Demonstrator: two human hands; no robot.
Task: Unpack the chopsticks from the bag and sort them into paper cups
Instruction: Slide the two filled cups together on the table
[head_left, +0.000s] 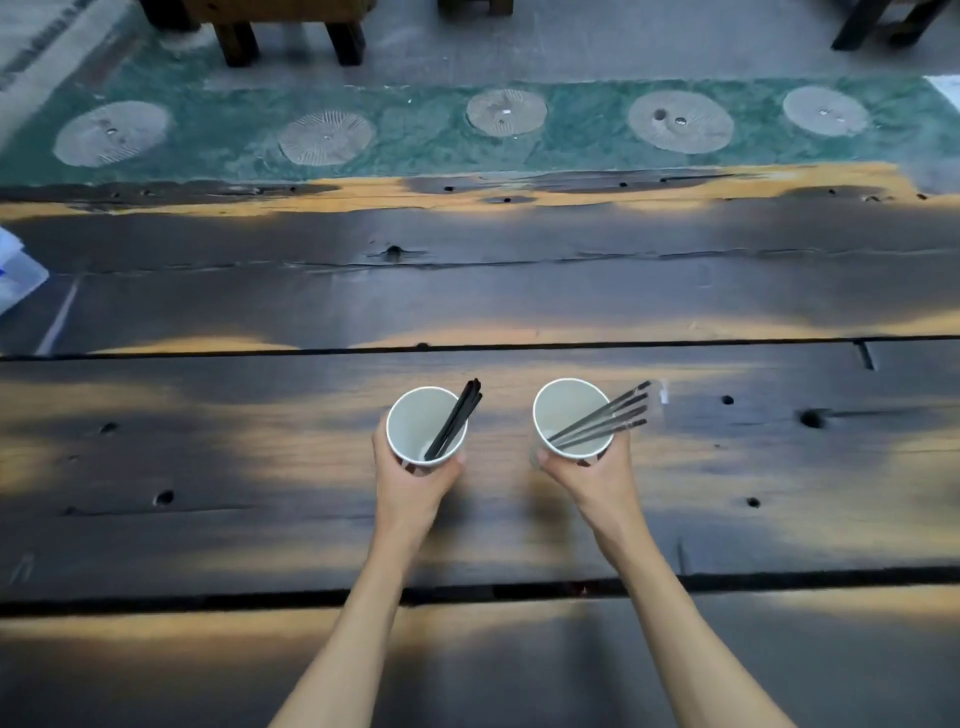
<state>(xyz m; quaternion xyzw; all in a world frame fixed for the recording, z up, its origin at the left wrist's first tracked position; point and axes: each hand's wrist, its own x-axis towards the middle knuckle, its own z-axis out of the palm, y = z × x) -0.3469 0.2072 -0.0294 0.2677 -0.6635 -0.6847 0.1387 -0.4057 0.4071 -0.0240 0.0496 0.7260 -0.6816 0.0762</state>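
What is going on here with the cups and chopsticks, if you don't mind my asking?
A person holds two paper cups over a dark wooden table. The left hand grips the left cup, the right hand the right cup. Each holds black chopsticks leaning out to the right: a tight bundle and a fanned set.
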